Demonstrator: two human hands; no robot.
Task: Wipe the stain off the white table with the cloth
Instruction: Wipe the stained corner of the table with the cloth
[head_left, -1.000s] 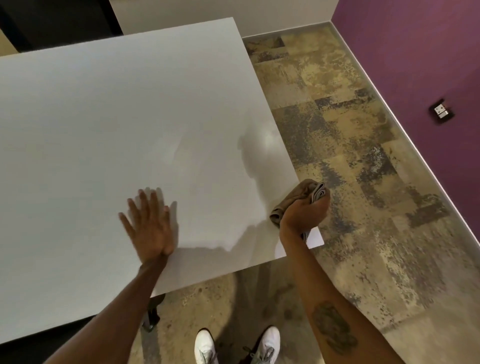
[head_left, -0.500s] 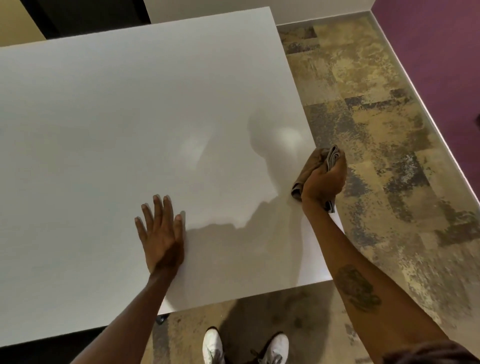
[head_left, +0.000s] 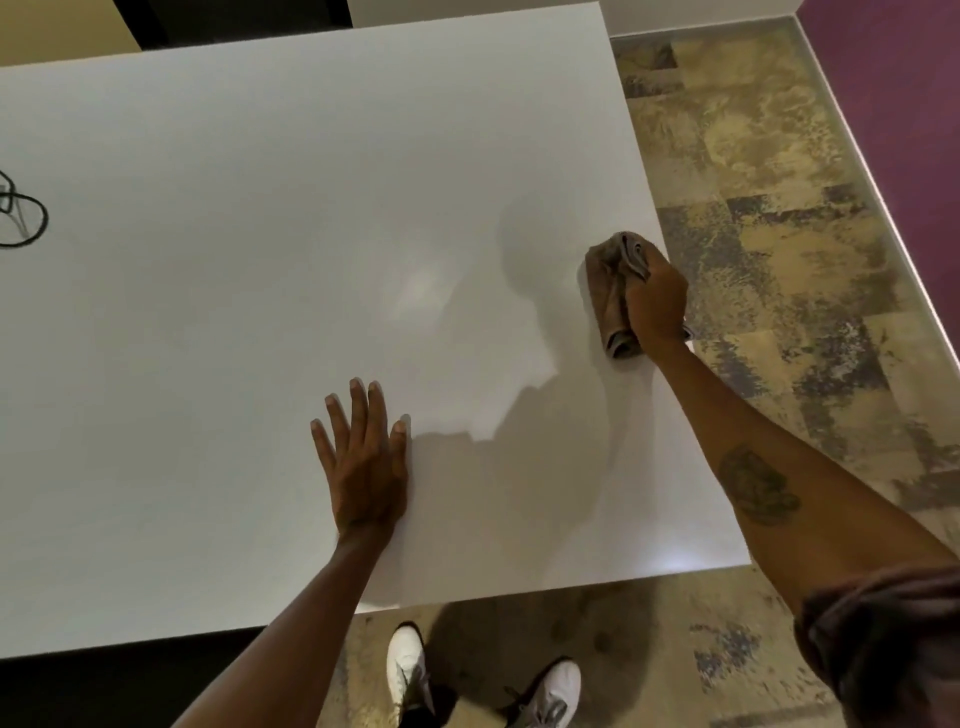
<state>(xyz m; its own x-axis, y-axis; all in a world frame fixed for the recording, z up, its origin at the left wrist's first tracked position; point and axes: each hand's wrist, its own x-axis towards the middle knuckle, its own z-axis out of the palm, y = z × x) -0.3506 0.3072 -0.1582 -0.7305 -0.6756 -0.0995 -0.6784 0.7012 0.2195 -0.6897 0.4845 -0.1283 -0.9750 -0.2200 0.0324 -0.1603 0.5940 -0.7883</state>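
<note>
The white table (head_left: 260, 286) fills most of the view. My right hand (head_left: 655, 304) grips a crumpled brown cloth (head_left: 610, 291) and presses it on the tabletop close to the right edge. My left hand (head_left: 363, 457) lies flat on the table near the front edge, fingers spread, holding nothing. No stain shows on the bare surface around the cloth; whatever lies under the cloth is hidden.
A black cable loop (head_left: 23, 218) lies on the table at the far left. Mottled tan floor (head_left: 779, 234) runs along the right side up to a purple wall (head_left: 904, 104). My white shoes (head_left: 410, 670) stand below the front edge.
My right hand has slid the cloth away from the front right corner, farther up along the table's right edge and slightly inward. The left hand stays flat. The cable has come into view.
</note>
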